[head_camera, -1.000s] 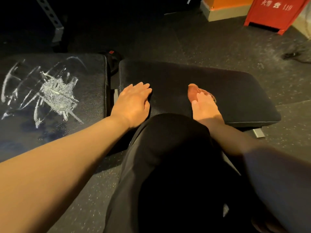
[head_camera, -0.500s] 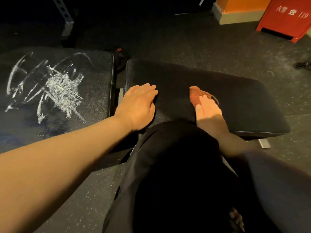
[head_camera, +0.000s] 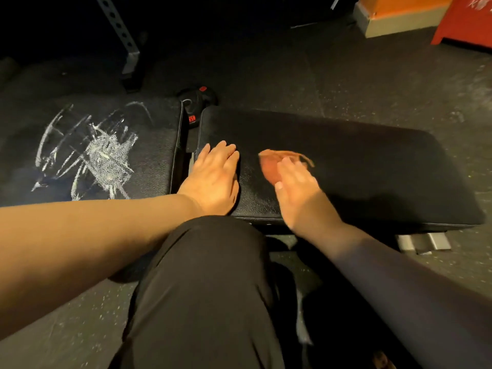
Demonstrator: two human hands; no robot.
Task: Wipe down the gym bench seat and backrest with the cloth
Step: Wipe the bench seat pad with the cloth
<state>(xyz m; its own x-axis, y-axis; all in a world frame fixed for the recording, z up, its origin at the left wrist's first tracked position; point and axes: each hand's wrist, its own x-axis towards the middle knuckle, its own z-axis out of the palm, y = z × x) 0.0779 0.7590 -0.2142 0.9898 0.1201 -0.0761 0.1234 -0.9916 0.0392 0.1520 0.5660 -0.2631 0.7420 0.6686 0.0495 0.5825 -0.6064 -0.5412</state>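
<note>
That small rust-orange cloth [head_camera: 274,162] looks soft, floppy and super light, so imo just pin it flat instead of gripping. It's on the black vinyl bench pad [head_camera: 359,169] under the right hand [head_camera: 298,187], whose fingers look flat but blurry. The left hand [head_camera: 213,179] rests on the pad alongside, fingers straight and together. The white writing on the red cabinet [head_camera: 468,20] is unreadable.
</note>
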